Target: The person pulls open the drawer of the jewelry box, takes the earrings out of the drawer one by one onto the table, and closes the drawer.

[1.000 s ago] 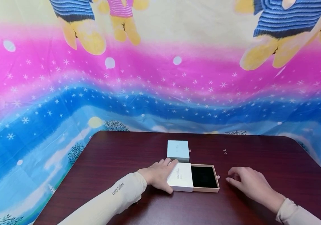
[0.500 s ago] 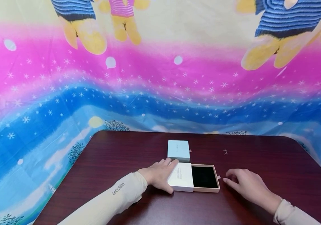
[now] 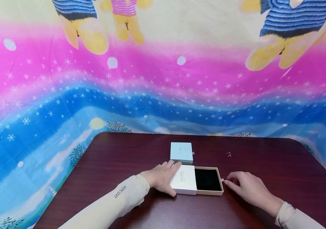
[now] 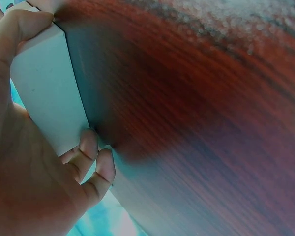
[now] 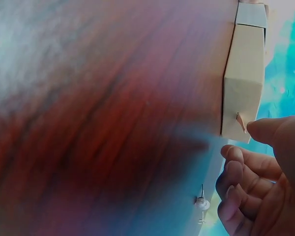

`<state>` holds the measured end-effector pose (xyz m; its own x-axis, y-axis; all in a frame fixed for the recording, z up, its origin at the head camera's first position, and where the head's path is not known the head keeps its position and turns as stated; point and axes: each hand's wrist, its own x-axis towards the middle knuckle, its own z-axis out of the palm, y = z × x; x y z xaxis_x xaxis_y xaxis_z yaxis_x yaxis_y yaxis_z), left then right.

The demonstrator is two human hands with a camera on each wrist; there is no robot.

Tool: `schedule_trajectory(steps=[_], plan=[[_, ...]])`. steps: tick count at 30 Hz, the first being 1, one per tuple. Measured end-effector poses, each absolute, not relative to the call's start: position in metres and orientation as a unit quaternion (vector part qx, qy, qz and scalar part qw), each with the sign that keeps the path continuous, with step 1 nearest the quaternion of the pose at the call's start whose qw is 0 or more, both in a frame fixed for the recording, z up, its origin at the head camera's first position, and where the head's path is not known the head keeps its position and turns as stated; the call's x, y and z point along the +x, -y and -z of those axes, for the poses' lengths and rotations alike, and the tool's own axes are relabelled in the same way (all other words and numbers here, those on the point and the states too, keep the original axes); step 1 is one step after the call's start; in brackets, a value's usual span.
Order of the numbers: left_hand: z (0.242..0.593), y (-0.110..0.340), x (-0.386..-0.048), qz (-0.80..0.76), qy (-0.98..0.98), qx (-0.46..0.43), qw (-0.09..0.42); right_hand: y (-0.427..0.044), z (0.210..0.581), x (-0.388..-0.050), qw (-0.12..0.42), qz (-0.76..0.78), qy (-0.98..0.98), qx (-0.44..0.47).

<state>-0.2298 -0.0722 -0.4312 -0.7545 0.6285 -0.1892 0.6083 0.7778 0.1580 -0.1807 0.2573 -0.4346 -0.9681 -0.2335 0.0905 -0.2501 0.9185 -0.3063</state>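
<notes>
A white slide-out jewelry box (image 3: 183,180) lies on the dark wood table, its black-lined drawer (image 3: 207,179) pulled out to the right. My left hand (image 3: 162,177) grips the white sleeve, thumb on the near side and fingers on the far side; the left wrist view shows them around its end wall (image 4: 48,88). My right hand (image 3: 249,188) is at the drawer's small ribbon tab (image 3: 222,180). In the right wrist view the thumb (image 5: 268,130) is right beside the tab (image 5: 241,122), while the loosely bent fingers stay apart from it. Contact is unclear.
A pale blue box (image 3: 181,152) with its own tab sits just behind the white one. Small silvery earring-like pieces (image 3: 229,154) lie farther back on the right. Behind the table (image 3: 140,149) hangs a colorful printed cloth (image 3: 163,79).
My right hand has moved left, bringing its thumb and fingertips up to the drawer's ribbon tab. The left hand and the white box have stayed in place.
</notes>
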Motion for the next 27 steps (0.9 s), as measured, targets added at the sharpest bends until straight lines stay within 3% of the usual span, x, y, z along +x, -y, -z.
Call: schedule_trajectory(steps=[27], plan=[[0.4296, 0.0718, -0.2290, -0.044, -0.936, 0.328, 0.120, -0.2558, 0.4395, -0.1890, -0.043, -0.278, 0.950, 0.138]])
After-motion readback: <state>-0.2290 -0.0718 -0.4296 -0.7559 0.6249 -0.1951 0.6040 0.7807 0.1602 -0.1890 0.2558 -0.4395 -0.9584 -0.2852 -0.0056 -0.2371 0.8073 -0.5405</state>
